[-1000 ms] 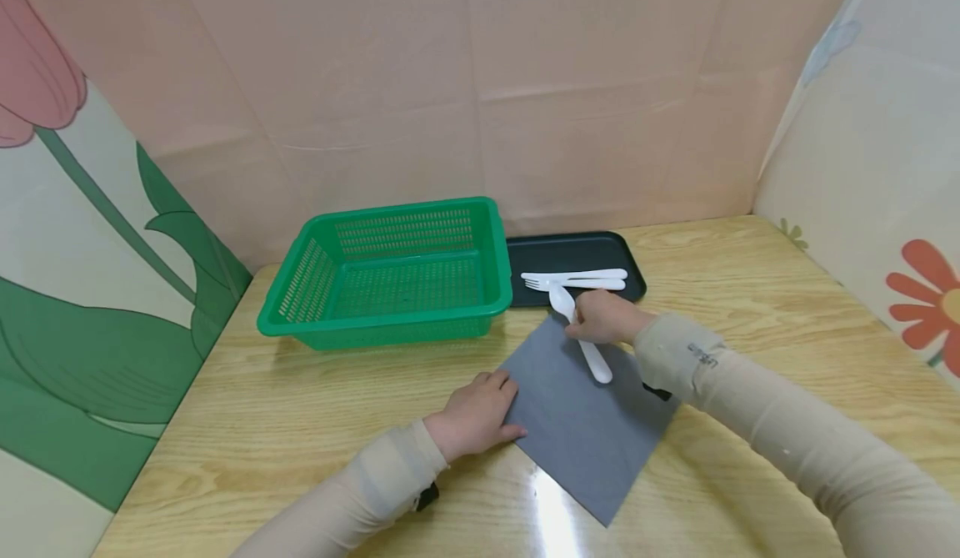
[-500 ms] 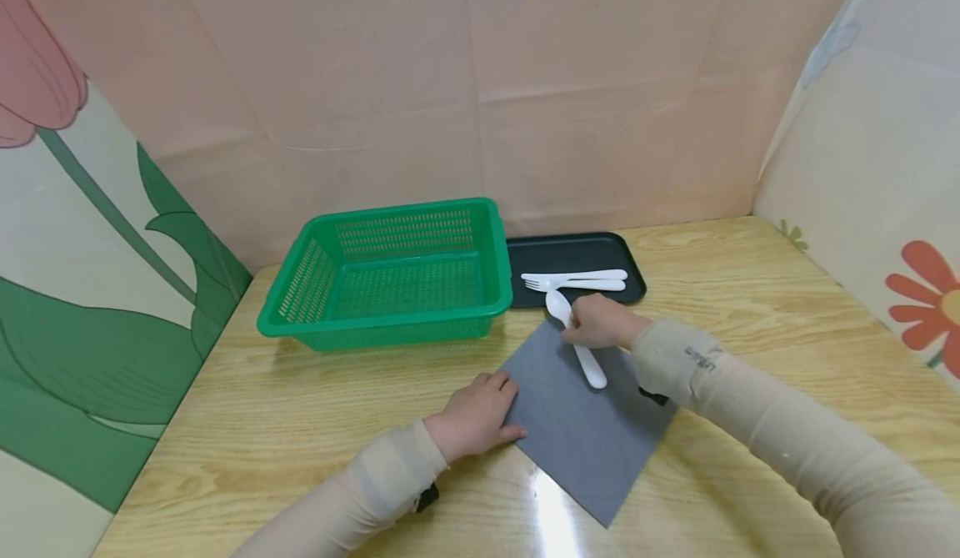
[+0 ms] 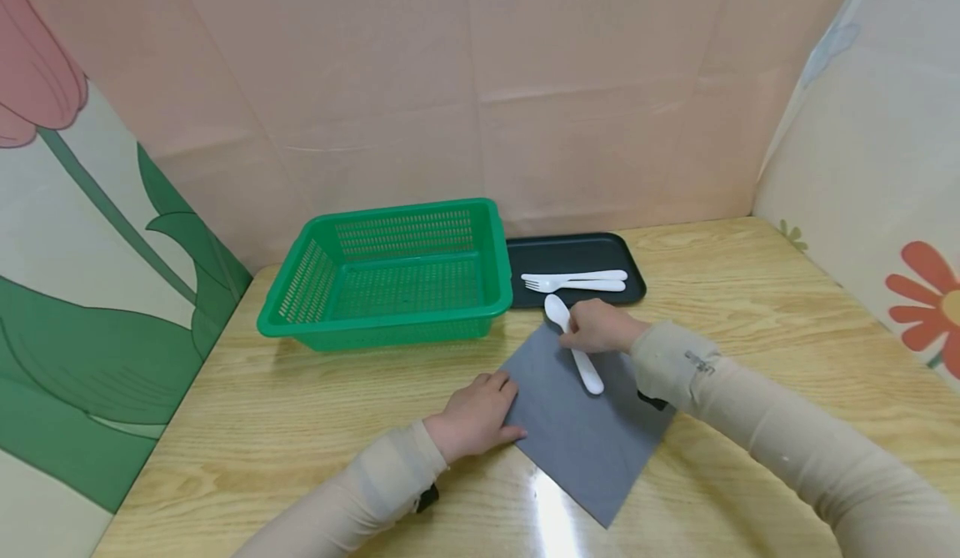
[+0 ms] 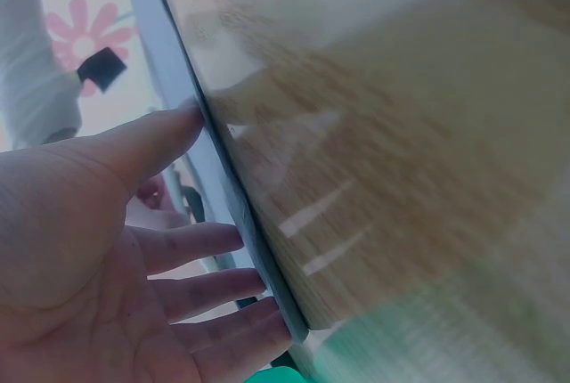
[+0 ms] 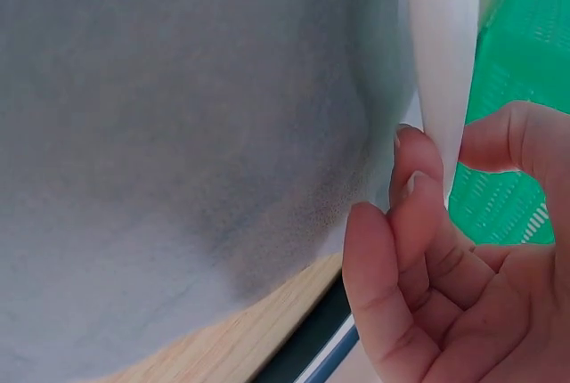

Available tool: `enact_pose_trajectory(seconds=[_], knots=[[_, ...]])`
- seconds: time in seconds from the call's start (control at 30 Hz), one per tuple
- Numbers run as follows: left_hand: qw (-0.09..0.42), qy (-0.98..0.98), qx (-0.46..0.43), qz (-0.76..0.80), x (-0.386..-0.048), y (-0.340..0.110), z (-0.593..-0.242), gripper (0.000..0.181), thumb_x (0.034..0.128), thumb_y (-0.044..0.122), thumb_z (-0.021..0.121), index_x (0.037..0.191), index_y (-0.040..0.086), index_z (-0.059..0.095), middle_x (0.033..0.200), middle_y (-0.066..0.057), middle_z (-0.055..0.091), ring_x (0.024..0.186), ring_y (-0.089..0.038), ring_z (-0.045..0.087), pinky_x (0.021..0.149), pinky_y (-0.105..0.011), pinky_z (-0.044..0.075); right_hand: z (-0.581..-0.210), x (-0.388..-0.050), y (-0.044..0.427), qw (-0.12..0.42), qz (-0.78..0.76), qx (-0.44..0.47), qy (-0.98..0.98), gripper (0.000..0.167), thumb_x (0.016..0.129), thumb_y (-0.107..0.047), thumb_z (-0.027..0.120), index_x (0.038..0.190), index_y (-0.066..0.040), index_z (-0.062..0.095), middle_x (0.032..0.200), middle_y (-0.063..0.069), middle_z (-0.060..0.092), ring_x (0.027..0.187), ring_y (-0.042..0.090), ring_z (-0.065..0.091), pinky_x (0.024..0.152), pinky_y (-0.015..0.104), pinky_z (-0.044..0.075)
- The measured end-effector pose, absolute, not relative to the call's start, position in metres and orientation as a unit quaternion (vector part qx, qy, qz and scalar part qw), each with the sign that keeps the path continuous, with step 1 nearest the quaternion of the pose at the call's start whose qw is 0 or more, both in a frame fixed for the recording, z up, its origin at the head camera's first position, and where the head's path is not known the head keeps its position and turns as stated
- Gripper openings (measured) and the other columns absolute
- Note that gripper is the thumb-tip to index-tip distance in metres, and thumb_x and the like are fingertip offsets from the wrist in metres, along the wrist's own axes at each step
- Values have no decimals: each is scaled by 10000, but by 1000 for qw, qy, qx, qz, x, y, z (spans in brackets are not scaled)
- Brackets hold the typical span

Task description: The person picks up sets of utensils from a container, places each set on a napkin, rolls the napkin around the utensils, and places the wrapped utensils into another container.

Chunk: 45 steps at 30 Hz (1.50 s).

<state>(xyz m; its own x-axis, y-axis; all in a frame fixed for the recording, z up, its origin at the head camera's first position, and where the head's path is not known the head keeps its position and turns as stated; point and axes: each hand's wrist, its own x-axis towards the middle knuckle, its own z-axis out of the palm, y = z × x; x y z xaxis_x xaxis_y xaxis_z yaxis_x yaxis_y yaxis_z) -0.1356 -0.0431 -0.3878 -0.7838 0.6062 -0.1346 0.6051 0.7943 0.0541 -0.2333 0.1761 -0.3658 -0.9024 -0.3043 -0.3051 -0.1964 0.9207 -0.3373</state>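
spoon (image 3: 588,372) shifted, perhaps overhanging tray (image 3: 573,253)

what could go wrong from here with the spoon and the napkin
The spoon might twist or slip, since the right hand pinches it only partway along its length.
The napkin could slide or crease if the left hand, touching its edge, pushes.
The fork and knife could get nudged, as they lie on the tray just beyond the spoon's bowl.
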Motion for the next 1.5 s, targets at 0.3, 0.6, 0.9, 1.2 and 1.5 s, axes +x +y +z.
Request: enact_pose_trajectory(seconds=[0.3, 0.6, 0.9, 1.2, 1.5], knots=[[72, 944, 321, 5, -135, -43, -389, 554, 873, 473, 595, 1232, 56, 534, 1280, -92, 532, 1157, -227, 532, 850, -315, 525, -367, -232, 173, 196, -158, -130, 959, 210, 875, -249, 604, 757, -81, 649, 627, -6, 593, 559, 82, 515, 513, 203, 374], [67, 945, 321, 0, -136, -44, -390, 547, 873, 481, 590, 1225, 65, 537, 1267, -83, 535, 1148, -216, 534, 841, -303, 526, -370, -230, 171, 209, -174, -130, 953, 198, 869, -241, 611, 765, -76, 643, 619, 4, 596, 543, 84, 524, 503, 201, 390], [69, 945, 319, 0, -137, -43, -392, 552, 874, 482, 588, 1235, 68, 532, 1279, -85, 531, 1158, -215, 529, 854, -302, 523, -373, -230, 169, 211, -168, -123, 955, 211, 865, -256, 610, 738, -93, 652, 569, -17, 577, 514, 75, 493, 488, 197, 369], [63, 944, 323, 0, -137, -44, -391, 544, 875, 480, 588, 1225, 67, 536, 1269, -87, 534, 1149, -218, 534, 850, -300, 524, -373, -226, 165, 197, -167, -132, 957, 231, 860, -254, 605, 694, -96, 626, 555, -16, 580, 488, 67, 482, 473, 188, 363], [63, 944, 325, 1, -135, -44, -388, 543, 873, 476, 594, 1218, 60, 539, 1265, -91, 535, 1143, -221, 537, 845, -302, 526, -373, -224, 160, 203, -179, -121, 955, 257, 861, -259, 609, 654, -107, 623, 524, -30, 553, 467, 68, 478, 461, 187, 364]])
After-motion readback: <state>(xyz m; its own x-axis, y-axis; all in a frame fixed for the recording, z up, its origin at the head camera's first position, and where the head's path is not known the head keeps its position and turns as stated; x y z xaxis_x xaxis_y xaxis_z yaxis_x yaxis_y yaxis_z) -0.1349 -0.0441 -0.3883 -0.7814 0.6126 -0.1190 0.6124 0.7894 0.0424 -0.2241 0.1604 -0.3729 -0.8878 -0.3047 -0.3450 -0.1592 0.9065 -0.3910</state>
